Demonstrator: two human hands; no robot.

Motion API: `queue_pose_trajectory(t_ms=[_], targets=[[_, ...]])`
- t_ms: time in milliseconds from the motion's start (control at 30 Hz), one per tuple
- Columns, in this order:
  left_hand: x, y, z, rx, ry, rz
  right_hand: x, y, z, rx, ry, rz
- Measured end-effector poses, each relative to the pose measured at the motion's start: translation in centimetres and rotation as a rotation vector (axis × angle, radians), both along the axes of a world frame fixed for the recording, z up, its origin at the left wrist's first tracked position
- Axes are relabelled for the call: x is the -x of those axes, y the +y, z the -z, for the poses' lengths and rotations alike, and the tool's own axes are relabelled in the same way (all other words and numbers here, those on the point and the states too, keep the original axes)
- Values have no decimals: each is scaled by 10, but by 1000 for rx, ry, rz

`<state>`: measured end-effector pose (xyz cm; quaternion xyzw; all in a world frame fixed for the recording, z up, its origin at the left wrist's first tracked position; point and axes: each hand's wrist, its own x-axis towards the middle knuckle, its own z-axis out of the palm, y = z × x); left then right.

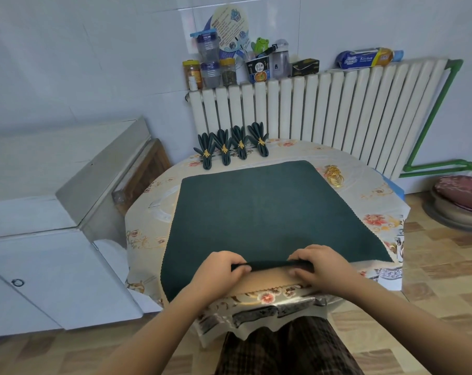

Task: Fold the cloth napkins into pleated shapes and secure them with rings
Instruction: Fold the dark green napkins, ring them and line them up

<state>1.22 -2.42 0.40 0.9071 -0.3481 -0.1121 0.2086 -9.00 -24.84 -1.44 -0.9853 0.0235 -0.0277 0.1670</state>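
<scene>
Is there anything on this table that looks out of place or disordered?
Nothing stands out. Four finished napkins stand in a row at the far edge, the gold rings lie piled together, and the left hand and right hand pinch the first pleat of the flat green napkin.

The blue roll package [364,58] on the radiator [337,109] apparently reads "Kitchen".

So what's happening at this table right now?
A person is starting to pleat a dark green napkin spread on the table. The left hand and right hand both pinch its near edge into a first fold. Four finished napkins with rings stand at the far edge; loose gold rings lie at the right.
</scene>
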Motion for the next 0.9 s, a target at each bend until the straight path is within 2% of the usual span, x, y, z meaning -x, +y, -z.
queue_pose_trajectory(t_ms=[67, 167, 333, 400, 500, 567, 634, 734, 900], targets=[[-7, 6, -7, -74, 9, -1, -2, -7, -5, 20, 19, 26], [-24, 18, -24, -153, 55, -17, -6, -19, -21, -85, 54, 85], [-46, 34, -62, -300, 197, 68, -19, -32, -56, -97, 180, -29], [-50, 36, -76, -306, 333, 90, -24, -34, -75, -109, 265, -84], [-60, 37, -91, -271, 667, 50, -35, -37, -103, -103, 434, -119], [-70, 35, -94, -285, 752, 28, -47, -37, -112, -82, 500, -117], [-82, 29, -92, -354, 630, 11, -65, -36, -112, -40, 468, -89], [-108, 8, -80, -462, 265, -19, -104, -42, -95, 80, 332, 42], [-148, -27, -46, -391, -40, -260, -164, -52, -59, 230, 114, 199]])
